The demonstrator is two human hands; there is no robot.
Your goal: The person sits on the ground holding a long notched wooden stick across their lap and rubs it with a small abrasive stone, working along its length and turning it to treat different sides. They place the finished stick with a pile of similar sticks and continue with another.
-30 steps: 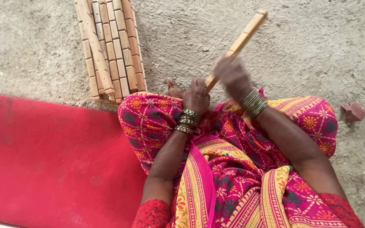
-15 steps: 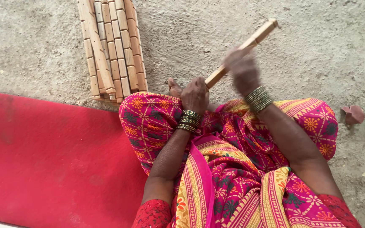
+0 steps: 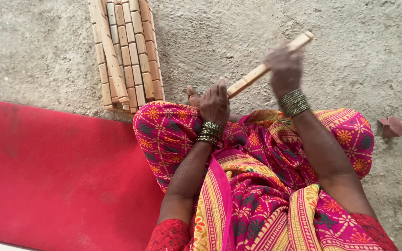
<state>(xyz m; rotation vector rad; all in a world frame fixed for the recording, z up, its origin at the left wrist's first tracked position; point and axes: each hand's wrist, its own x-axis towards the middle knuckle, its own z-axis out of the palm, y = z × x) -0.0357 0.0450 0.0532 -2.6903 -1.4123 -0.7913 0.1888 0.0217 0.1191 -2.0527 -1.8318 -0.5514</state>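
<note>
We see a long pale wooden stick (image 3: 261, 70) held slantwise above the lap, its lower end near the knees and its upper end raised toward the right, over the rough grey concrete floor (image 3: 359, 56). The left hand (image 3: 215, 103) is closed round the lower end of the stick, fingers curled over it, so that the wood comes out of the fist just beside the thumb and runs up and away to the right. The right hand (image 3: 284, 69) sits farther up the same stick, near its upper end, with only a short piece of wood showing beyond it; this hand is blurred, and we take it to be wrapped over the stick, though we cannot tell how tightly the fingers close. Both wrists wear stacks of dark green and gold bangles (image 3: 209, 132). Below the hands lies the person's pink patterned cloth garment (image 3: 266, 186) with yellow and orange flowers, folded over crossed legs. To the left of the left hand, well apart from it, a bundle of similar pale notched wooden sticks (image 3: 125, 51) lies flat on the floor. A red mat (image 3: 56, 176) covers the ground at the left, and a small reddish stone fragment (image 3: 391, 126) lies on the floor at the far right.
</note>
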